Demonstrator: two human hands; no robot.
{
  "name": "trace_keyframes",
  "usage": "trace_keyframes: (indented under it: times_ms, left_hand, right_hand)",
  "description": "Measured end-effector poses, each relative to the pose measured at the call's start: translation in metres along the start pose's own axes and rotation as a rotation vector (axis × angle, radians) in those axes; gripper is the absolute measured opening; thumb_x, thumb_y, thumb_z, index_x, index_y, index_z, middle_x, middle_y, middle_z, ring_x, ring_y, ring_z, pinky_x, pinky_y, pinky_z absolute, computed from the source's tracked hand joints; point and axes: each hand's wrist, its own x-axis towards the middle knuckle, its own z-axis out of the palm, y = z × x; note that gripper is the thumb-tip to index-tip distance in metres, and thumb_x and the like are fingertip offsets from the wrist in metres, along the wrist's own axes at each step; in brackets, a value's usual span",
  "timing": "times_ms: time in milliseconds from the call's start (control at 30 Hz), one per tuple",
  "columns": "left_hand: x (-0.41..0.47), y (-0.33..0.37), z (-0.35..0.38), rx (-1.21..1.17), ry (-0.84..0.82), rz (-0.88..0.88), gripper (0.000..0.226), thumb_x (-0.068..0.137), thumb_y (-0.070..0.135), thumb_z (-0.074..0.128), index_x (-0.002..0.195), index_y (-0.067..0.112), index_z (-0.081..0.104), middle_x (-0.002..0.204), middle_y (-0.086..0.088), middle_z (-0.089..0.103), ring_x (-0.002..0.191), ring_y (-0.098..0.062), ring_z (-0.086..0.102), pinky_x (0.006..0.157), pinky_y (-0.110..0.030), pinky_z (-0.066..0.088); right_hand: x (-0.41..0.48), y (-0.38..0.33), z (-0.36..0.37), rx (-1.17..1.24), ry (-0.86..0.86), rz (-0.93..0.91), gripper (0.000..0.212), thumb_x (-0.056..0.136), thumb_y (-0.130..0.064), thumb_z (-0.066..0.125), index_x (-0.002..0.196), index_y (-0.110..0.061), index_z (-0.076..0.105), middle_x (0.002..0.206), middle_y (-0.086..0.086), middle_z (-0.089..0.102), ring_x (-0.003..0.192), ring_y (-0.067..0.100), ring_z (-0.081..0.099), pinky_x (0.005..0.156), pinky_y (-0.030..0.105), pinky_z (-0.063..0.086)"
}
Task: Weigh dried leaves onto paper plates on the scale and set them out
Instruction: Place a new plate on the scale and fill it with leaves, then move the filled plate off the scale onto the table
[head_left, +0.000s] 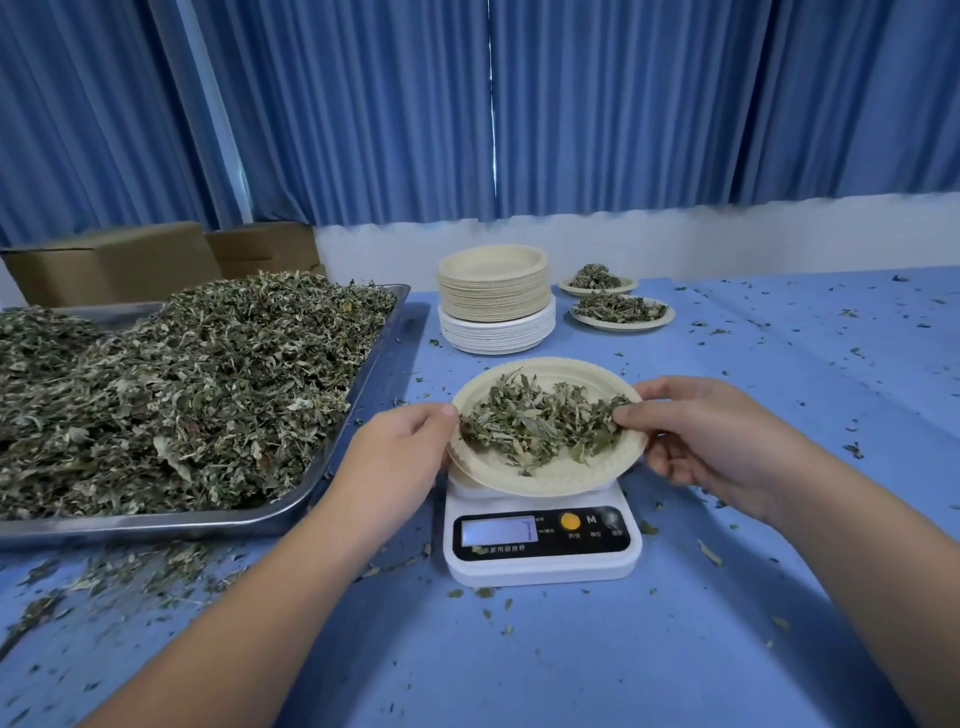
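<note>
A beige paper plate (540, 480) with a heap of dried leaves (540, 423) sits tilted just above the white scale (543, 558). My left hand (400, 452) grips the plate's left rim, thumb on top. My right hand (711, 436) grips the right rim, thumb over the edge among the leaves. The scale's display is lit. Two filled paper plates (621, 317) stand at the back right. A big metal tray (291, 512) piled with dried leaves (182, 384) lies at the left.
A tall stack of empty paper plates (496, 296) stands behind the scale. Cardboard boxes (119, 262) sit beyond the tray. Leaf crumbs are scattered over the blue tablecloth (779, 364). Blue curtains hang behind the table.
</note>
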Motion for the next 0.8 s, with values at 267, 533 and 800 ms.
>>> trace_keyframes:
  times_ms: [267,533,800]
  left_hand:
    - [0.008,0.005,0.009,-0.295,0.038,0.021,0.042,0.099,0.029,0.046,0.076,0.055,0.070,0.057,0.022,0.059,0.046,0.004,0.049,0.051,-0.026,0.036]
    - [0.007,0.009,0.012,-0.351,0.085,-0.003,0.028,0.100,0.041,0.038,0.117,0.034,0.060,0.103,0.009,0.061,0.116,-0.032,0.055,0.101,-0.051,0.042]
    - [0.011,-0.008,0.015,-0.151,0.064,0.054,0.019,0.101,0.034,0.039,0.111,0.032,0.054,0.107,0.018,0.051,0.103,-0.003,0.048,0.082,-0.022,0.032]
  right_hand:
    - [0.003,0.000,0.001,0.177,0.010,0.016,0.010,0.094,-0.012,0.056,0.089,-0.003,0.058,0.057,0.008,0.053,0.037,0.014,0.046,0.032,0.021,0.033]
    - [0.012,0.000,-0.011,0.299,0.153,0.008,0.010,0.095,-0.006,0.051,0.090,-0.001,0.058,0.052,0.005,0.053,0.037,0.013,0.047,0.031,0.021,0.033]
    - [0.031,0.019,-0.038,0.374,0.440,0.085,0.011,0.096,-0.004,0.052,0.101,0.006,0.056,0.055,0.013,0.058,0.035,0.014,0.054,0.034,0.019,0.043]
